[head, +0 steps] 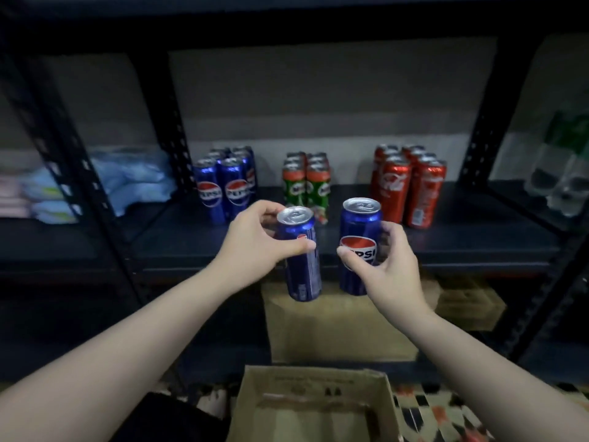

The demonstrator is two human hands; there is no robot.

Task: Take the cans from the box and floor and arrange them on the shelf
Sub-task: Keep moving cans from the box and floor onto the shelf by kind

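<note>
Dim storeroom floor at the frame's bottom holds the open cardboard box (314, 406). Above it, mid-frame, my left hand (255, 239) grips one blue can (299, 255) and my right hand (384, 261) grips another Pepsi can (360, 245), both carried toward the shelf (446, 240). Next, I judge, they belong beside the Pepsi group (224, 183), centre-left.

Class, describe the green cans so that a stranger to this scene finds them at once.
Start at the dark metal shelf facing the person. Three clusters of cans stand along it: blue Pepsi cans, then the green cans, then red cans. Only the middle cluster is green with red tops.
</note>
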